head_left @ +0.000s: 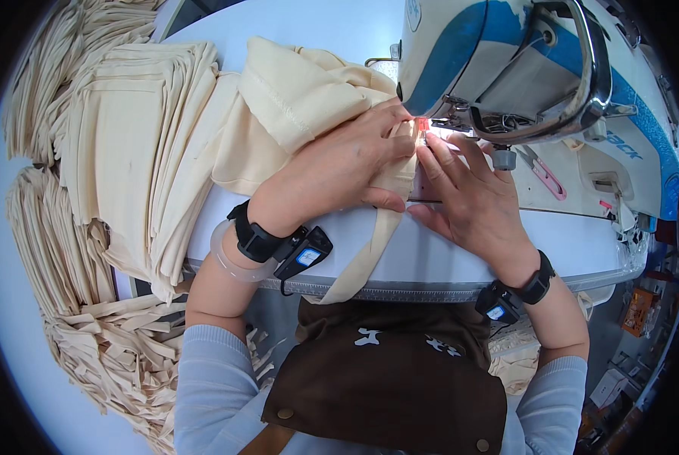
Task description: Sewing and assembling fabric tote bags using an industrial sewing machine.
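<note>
A cream cloth piece lies bunched on the white table, its edge under the sewing machine where a red light glows by the needle. Over that edge lies my left hand, fingers curled onto the cloth and thumb pressing it nearer to me. From the same spot a cream fabric strip trails down over the table's front edge. My right hand rests flat just right of the needle, fingertips close to the presser foot and fingers apart, gripping nothing visible. The machine head partly hides the stitching point.
Stacks of folded cream cloth fill the left side, with a heap of loose fabric strips below them. Pink-handled thread snips lie right of my right hand. A ruler tape runs along the table's front edge.
</note>
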A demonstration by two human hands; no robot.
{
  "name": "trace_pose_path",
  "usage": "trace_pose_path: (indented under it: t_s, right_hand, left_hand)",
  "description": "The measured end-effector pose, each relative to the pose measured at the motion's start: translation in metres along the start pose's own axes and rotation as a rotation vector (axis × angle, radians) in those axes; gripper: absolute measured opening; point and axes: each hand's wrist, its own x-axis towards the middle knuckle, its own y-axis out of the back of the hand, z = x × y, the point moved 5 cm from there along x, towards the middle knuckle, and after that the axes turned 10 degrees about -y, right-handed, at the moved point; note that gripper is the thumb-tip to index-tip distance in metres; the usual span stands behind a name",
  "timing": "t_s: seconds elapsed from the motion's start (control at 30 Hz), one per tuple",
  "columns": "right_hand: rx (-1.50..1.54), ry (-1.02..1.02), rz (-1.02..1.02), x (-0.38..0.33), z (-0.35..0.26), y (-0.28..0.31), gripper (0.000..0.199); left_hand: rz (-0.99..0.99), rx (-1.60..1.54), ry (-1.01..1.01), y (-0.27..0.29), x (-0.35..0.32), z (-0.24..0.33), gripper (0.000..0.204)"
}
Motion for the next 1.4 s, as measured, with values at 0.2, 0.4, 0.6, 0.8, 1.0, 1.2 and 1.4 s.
trace_pose_path:
  t_s: [0.2, 0.4, 0.6, 0.8, 1.0, 1.2, 1.4]
  right_hand:
    - [0.037, -0.006, 0.008, 0.003, 0.006, -0.005, 0.086]
    - [0.008, -0.010, 0.011, 0.002, 0.007, -0.007, 0.085]
    - [-0.005, -0.005, 0.023, 0.003, 0.005, -0.005, 0.086]
    - [-0.037, -0.019, -0.019, 0.003, 0.006, -0.008, 0.085]
    - [0.011, -0.087, -0.088, 0.004, 0.009, -0.013, 0.081]
    - [0.082, -0.115, -0.102, 0.007, 0.011, -0.014, 0.074]
    - [0.141, -0.119, -0.095, 0.009, 0.011, -0.013, 0.070]
  left_hand:
    - [-0.033, -0.016, 0.073, 0.006, 0.010, 0.000, 0.064]
    - [-0.029, -0.061, 0.058, 0.005, 0.011, -0.006, 0.062]
    - [0.007, -0.026, 0.025, 0.007, 0.012, -0.005, 0.059]
    - [-0.028, -0.023, 0.061, 0.009, 0.013, -0.008, 0.060]
    - [-0.027, -0.023, 0.079, 0.009, 0.014, -0.013, 0.060]
    - [-0.040, 0.003, 0.069, 0.009, 0.014, -0.014, 0.061]
    - [0.019, 0.008, 0.005, 0.011, 0.011, -0.016, 0.061]
